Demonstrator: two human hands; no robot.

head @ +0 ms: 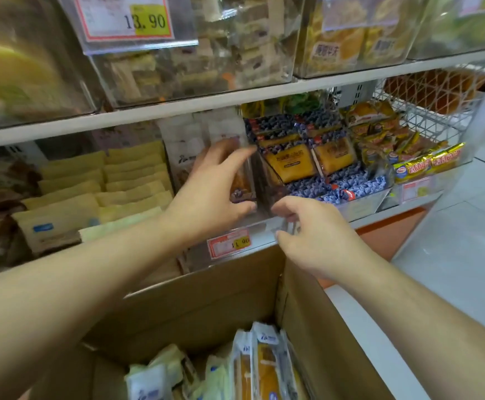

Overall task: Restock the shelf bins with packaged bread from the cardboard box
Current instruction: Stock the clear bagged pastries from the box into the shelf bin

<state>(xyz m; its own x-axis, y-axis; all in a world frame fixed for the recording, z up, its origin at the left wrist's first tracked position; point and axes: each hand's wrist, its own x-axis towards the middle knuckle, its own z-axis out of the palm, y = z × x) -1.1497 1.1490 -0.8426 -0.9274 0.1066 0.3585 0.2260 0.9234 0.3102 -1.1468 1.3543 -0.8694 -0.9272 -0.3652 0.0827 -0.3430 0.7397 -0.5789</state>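
The left hand [215, 194] grasps 1 bread packet [242, 187] between thumb and fingers, holding it upright inside the clear shelf bin [267, 226], long axis roughly vertical, against the bin's right divider wall. The right hand [316, 226] holds nothing; its loosely curled fingers rest at the bin's front lip, just right of the packet. Judged step: seating this packet behind the front wall. Remaining stock lies in the cardboard box [206, 301] directly below both hands, packets standing on edge, nearer the right hand for the next pickup.
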